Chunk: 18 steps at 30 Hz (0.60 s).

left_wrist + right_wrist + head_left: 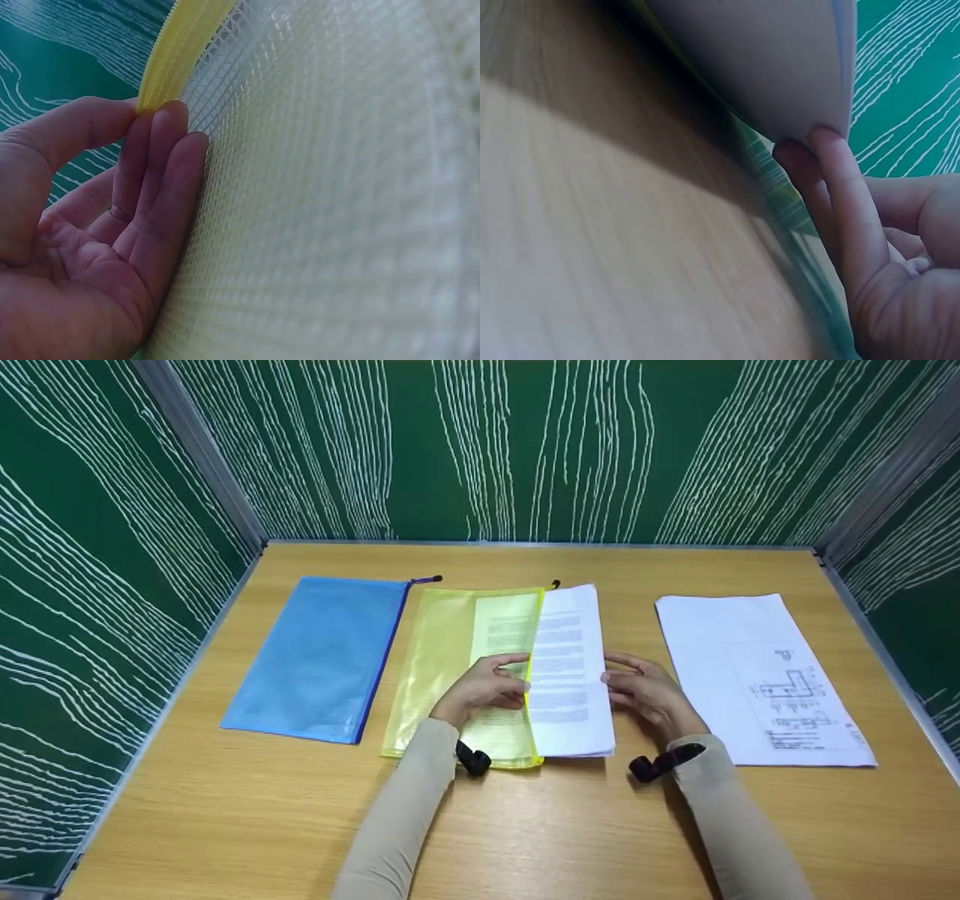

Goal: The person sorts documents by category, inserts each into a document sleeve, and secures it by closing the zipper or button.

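Note:
A yellow mesh zip folder (435, 660) lies in the middle of the table, its zip edge facing right. Printed sheets (570, 675) stick out of that opening, and their left part shows through the mesh. My left hand (487, 688) pinches the yellow zip edge (176, 56) between thumb and fingers, seen close up in the left wrist view. The right hand (649, 690) grips the outer edge of the sheets, thumb on top. In the right wrist view, fingers (847, 202) press under the sheets' edge, which is raised off the table.
A blue zip folder (319, 660) lies flat at the left. Another stack of paper (750, 675), with a printed drawing on top, lies to the right. Green panels (525, 450) with white lines enclose the wooden table (540, 825) at the back and sides.

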### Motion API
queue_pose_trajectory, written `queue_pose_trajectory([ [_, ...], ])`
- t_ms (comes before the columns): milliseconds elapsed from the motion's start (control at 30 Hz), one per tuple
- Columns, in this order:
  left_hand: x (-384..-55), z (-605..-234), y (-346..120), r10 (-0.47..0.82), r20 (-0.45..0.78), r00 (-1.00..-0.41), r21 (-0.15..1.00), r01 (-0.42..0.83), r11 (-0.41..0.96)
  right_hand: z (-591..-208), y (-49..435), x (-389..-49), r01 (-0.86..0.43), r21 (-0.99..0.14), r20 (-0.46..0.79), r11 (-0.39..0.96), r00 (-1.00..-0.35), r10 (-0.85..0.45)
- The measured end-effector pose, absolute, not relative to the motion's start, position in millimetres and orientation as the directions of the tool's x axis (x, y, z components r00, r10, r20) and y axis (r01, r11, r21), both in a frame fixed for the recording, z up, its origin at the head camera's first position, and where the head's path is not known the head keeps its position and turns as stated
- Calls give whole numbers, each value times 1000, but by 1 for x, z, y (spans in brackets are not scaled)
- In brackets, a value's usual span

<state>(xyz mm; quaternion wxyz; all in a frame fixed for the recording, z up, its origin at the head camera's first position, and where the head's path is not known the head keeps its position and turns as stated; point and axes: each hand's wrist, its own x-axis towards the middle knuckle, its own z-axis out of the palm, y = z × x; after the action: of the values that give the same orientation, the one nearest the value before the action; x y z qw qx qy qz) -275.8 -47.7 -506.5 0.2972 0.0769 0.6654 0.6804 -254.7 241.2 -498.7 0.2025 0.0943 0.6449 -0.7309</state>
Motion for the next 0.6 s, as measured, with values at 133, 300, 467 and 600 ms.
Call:
queue_pose_trajectory([
  [133,-276,-506,-47,501,-303,-811,944,-327,42,-499,239,-255,404,-911,-385,-78,-904,-183],
  [300,-275,-505,-47,497,-308,-811,942,-334,38,-499,235,-256,396,-914,-376,-83,-907,-191],
  [467,-276,-505,-46,501,-302,-811,945,-325,43,-499,232,-257,397,-913,-374,-92,-906,-200],
  [600,-276,-505,-47,509,-291,-810,949,-313,45,-501,229,-258,406,-910,-382,-89,-901,-205],
])
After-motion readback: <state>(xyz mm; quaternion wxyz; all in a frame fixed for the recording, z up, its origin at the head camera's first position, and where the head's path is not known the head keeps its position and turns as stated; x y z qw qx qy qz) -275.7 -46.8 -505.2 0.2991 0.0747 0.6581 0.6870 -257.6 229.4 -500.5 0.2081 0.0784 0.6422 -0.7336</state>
